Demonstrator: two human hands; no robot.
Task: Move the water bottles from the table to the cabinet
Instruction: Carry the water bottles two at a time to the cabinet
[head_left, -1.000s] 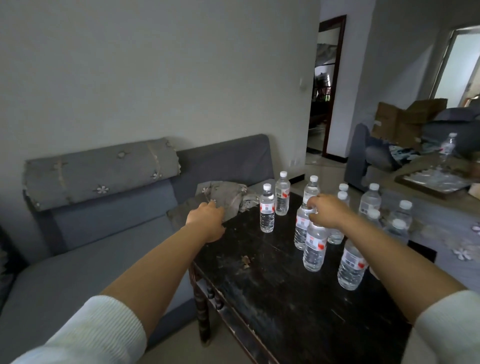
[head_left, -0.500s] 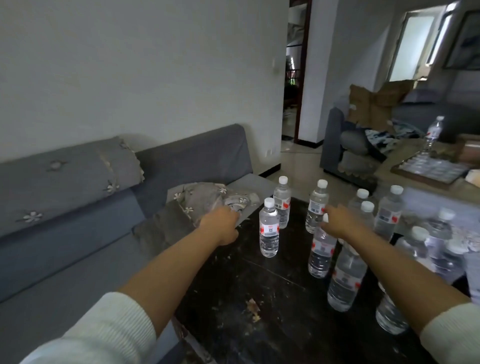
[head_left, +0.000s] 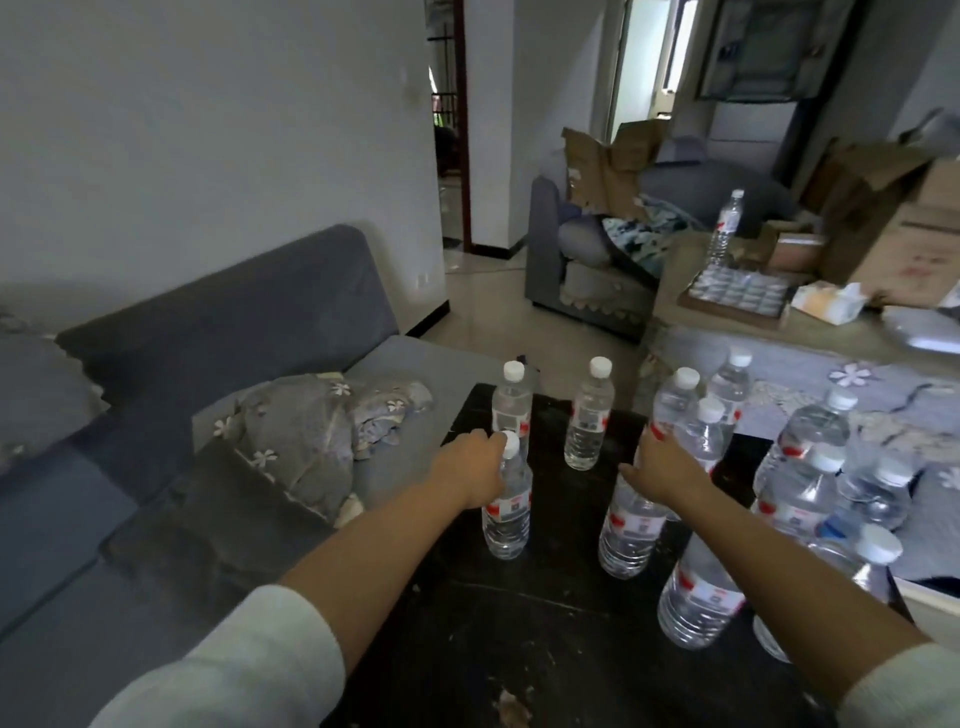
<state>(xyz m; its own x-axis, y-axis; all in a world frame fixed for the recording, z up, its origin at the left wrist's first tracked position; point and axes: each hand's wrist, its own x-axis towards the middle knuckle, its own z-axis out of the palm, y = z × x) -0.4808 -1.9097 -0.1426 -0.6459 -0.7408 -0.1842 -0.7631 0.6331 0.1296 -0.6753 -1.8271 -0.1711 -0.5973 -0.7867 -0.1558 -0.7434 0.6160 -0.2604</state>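
Note:
Several clear water bottles with white caps and red labels stand on the dark wooden table (head_left: 519, 649). My left hand (head_left: 470, 470) is at the neck of the nearest left bottle (head_left: 506, 519), its fingers curled round it just below the cap. My right hand (head_left: 665, 467) lies over the top of another bottle (head_left: 631, 530), hiding its cap and gripping its neck. Two more bottles (head_left: 511, 405) (head_left: 589, 415) stand behind the hands, and a cluster (head_left: 800, 467) fills the table's right side. No cabinet is in view.
A grey sofa (head_left: 234, 332) with a crumpled floral cloth (head_left: 311, 431) runs along the table's left. Beyond are an armchair (head_left: 582, 260), cardboard boxes (head_left: 883, 218), a low table (head_left: 857, 327) carrying one bottle (head_left: 724, 228), and a doorway (head_left: 449, 130).
My left hand moved right from the table's edge to the nearest bottle's neck. My right hand stays on its bottle. The view has swung right and moved closer to the table.

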